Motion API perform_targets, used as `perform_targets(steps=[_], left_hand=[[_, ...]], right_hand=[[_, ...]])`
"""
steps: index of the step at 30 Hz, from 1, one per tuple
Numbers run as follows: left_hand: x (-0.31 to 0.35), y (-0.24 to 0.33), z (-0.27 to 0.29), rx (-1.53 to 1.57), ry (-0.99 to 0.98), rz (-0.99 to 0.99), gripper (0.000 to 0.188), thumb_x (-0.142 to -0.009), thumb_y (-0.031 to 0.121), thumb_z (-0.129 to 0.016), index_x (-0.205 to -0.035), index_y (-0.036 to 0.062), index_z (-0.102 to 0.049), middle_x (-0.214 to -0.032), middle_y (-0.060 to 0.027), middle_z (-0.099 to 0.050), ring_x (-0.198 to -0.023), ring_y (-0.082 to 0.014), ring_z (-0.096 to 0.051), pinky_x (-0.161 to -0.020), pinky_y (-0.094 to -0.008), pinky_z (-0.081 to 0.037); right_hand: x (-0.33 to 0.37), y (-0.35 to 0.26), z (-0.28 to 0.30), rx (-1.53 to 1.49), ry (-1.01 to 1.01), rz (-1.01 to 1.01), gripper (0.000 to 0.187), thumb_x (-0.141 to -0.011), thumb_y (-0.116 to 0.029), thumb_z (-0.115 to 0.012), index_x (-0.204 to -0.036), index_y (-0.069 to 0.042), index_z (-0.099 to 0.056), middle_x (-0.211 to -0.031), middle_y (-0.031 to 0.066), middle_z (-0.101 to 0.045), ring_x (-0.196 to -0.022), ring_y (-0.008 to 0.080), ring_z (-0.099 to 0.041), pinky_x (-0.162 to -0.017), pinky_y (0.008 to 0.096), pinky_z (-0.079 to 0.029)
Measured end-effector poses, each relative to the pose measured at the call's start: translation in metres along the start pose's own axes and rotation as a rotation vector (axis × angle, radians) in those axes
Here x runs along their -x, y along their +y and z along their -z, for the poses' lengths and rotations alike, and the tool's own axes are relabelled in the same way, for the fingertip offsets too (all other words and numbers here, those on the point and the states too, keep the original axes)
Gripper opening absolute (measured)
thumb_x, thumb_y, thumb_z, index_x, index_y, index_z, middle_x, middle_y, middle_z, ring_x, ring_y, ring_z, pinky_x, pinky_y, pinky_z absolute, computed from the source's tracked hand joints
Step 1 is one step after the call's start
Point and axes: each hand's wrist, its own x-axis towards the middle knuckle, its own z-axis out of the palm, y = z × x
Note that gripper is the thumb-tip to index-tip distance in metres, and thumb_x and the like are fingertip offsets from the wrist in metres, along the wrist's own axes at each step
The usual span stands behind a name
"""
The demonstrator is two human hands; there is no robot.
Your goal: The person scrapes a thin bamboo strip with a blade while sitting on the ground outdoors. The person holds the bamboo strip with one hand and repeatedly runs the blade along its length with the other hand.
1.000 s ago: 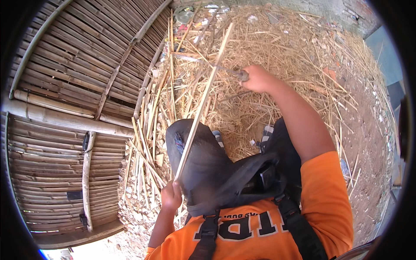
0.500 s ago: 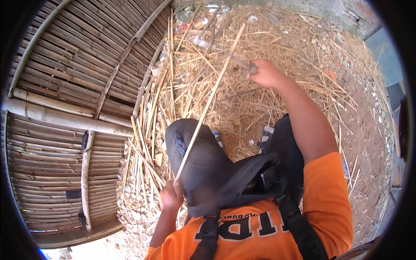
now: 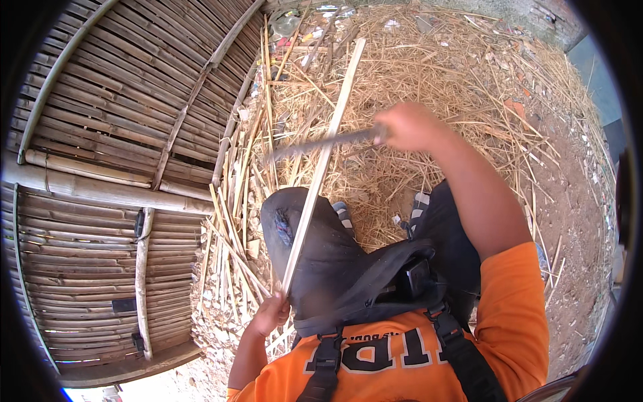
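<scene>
My left hand (image 3: 270, 314) is closed round the lower end of a long pale bamboo strip (image 3: 324, 161). The strip slants up and away from me, passing over my left knee (image 3: 301, 221). In my right hand (image 3: 407, 127) is the handle of a long dark-bladed knife (image 3: 315, 145), its blade pointing left. The blade crosses the strip at about its middle; whether it touches the strip I cannot tell. Motion blurs the blade and the right hand slightly.
Bamboo shavings (image 3: 402, 80) cover the ground ahead and round my feet. Loose bamboo strips (image 3: 231, 214) lie at my left, beside a slatted bamboo wall (image 3: 120, 100). Bits of litter (image 3: 315, 33) are scattered at the far left. Bare earth (image 3: 569, 221) shows at the right.
The knife has swung from beside the strip to across it, its blade now reaching left. The strip has turned a little and shows a broader face. My left hand keeps its hold.
</scene>
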Motion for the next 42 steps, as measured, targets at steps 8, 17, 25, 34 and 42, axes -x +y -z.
perform_targets(steps=[8, 17, 25, 34, 42], left_hand=[[-0.001, -0.011, -0.007, 0.039, 0.0, -0.139, 0.056, -0.104, 0.06, -0.037, -0.076, 0.0117, -0.044, -0.059, 0.0058, -0.029, -0.05, -0.0079, -0.026, -0.046, -0.0259, -0.021], [-0.012, -0.038, 0.008, -0.046, 0.127, -0.209, 0.06, -0.106, 0.057, -0.034, -0.071, 0.0089, -0.046, -0.057, 0.0034, -0.034, -0.049, -0.0089, -0.031, -0.047, -0.0272, -0.026], [0.006, -0.041, 0.008, -0.056, 0.153, -0.136, 0.056, -0.107, 0.052, -0.035, -0.073, 0.009, -0.046, -0.062, 0.0025, -0.037, -0.054, -0.009, -0.033, -0.051, -0.0261, -0.028], [0.012, -0.023, 0.014, -0.12, 0.229, -0.111, 0.05, -0.107, 0.047, -0.041, -0.078, 0.0074, -0.051, -0.06, 0.001, -0.044, -0.053, -0.0103, -0.041, -0.051, -0.028, -0.035], [-0.003, -0.021, -0.016, -0.664, 0.757, -0.399, 0.034, -0.105, 0.03, -0.044, -0.096, 0.0024, -0.061, -0.067, -0.0182, -0.06, -0.06, -0.0369, -0.061, -0.057, -0.0457, -0.047]], right_hand=[[0.003, -0.032, -0.014, 0.131, 0.059, 0.215, 0.01, -0.087, -0.019, -0.071, -0.09, -0.01, -0.067, -0.071, 0.009, -0.066, -0.065, 0.0225, -0.067, -0.058, 0.0395, -0.052], [-0.012, -0.015, -0.008, -0.187, -0.004, -0.088, 0.004, -0.083, -0.009, -0.066, -0.08, -0.009, -0.064, -0.069, 0.0068, -0.064, -0.063, 0.0207, -0.064, -0.061, 0.0378, -0.052], [-0.02, -0.021, -0.043, 0.114, 0.085, 0.177, 0.013, -0.084, -0.019, -0.072, -0.094, -0.012, -0.068, -0.074, 0.007, -0.066, -0.07, 0.0212, -0.068, -0.066, 0.0399, -0.056], [-0.003, 0.006, 0.006, -0.192, 0.165, -0.218, 0.01, -0.09, -0.016, -0.069, -0.098, -0.01, -0.069, -0.072, 0.0048, -0.064, -0.065, 0.0171, -0.062, -0.065, 0.0331, -0.054], [-0.007, -0.005, -0.012, 0.034, 0.055, 0.102, 0.005, -0.086, -0.013, -0.07, -0.089, -0.01, -0.066, -0.068, 0.0061, -0.064, -0.063, 0.0169, -0.064, -0.059, 0.0346, -0.054]])
